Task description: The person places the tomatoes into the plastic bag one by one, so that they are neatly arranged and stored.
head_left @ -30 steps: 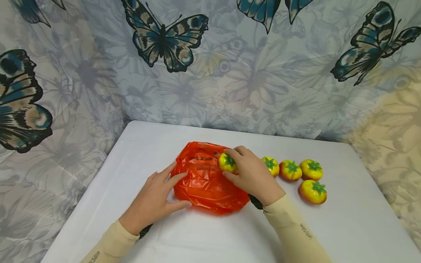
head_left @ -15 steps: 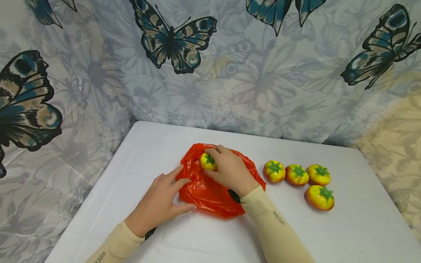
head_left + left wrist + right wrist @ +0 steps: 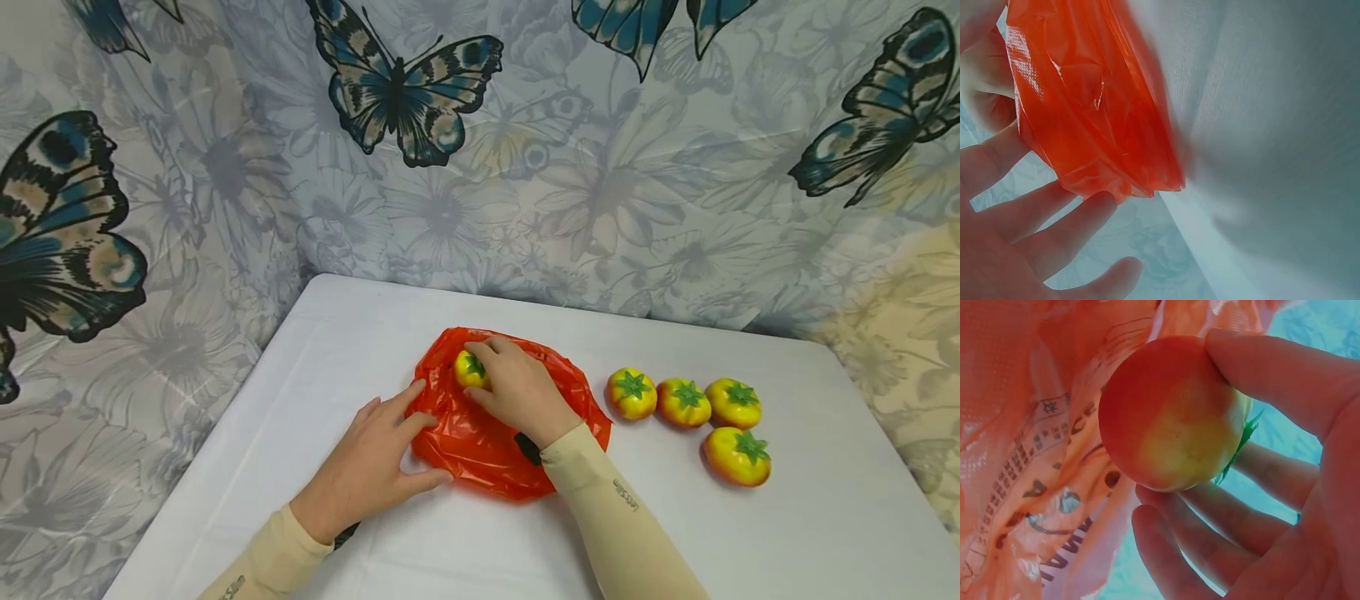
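A crumpled red plastic bag (image 3: 517, 467) lies on the white-covered table. Over it, my right hand (image 3: 519, 392) holds a yellow-and-red tomato (image 3: 467, 367) with a green leafy top, pinched between thumb and fingers. The right wrist view shows the tomato (image 3: 1172, 419) close up, with printed bag film (image 3: 1054, 456) behind it. My left hand (image 3: 367, 467) is at the bag's left edge, fingers spread and relaxed. In the left wrist view its fingertips (image 3: 1100, 203) meet the edge of the bag (image 3: 1091, 125).
To the right of the bag sit several similar tomatoes: one nearest the bag (image 3: 632, 394), others beyond it, and a front one (image 3: 738, 457). The table (image 3: 810, 517) ends at a butterfly-patterned cloth backdrop (image 3: 442, 217).
My right hand has carried the tomato leftward over the bag, then stayed nearly still. The bag's top has shifted and its printing is now hidden in the head view. The left hand keeps its place.
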`<action>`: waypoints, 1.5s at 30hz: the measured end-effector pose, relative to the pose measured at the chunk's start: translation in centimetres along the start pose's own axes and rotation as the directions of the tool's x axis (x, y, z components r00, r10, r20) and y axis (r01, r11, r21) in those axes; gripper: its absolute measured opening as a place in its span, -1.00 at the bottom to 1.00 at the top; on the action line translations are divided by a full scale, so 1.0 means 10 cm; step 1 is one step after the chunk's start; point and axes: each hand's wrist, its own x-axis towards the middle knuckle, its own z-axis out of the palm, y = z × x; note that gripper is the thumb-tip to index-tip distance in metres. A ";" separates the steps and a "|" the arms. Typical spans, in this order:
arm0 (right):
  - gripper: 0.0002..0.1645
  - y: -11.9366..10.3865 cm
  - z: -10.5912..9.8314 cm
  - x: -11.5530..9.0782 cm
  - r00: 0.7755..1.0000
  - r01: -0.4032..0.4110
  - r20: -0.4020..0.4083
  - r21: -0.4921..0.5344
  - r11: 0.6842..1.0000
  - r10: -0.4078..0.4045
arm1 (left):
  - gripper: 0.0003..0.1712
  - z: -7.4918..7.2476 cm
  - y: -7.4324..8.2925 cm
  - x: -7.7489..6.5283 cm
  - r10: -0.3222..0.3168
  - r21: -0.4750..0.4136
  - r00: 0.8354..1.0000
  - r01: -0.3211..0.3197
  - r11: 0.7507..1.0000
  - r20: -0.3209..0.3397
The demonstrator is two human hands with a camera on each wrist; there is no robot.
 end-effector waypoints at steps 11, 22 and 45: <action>-0.19 0.04 0.03 0.04 1.000 -0.006 0.008 -0.015 1.000 0.006 | -0.29 -0.01 0.02 0.03 0.013 0.019 1.000 -0.014 1.000 0.017; -0.17 0.07 0.07 0.06 1.000 -0.014 0.000 -0.030 0.999 0.014 | -0.29 0.00 0.04 0.06 0.039 0.020 0.999 -0.039 0.999 0.024; -0.18 0.90 -0.87 -1.49 0.957 -0.177 -0.255 -0.147 0.973 0.136 | -0.36 0.06 0.12 0.00 -0.045 -0.020 0.997 0.046 0.999 0.062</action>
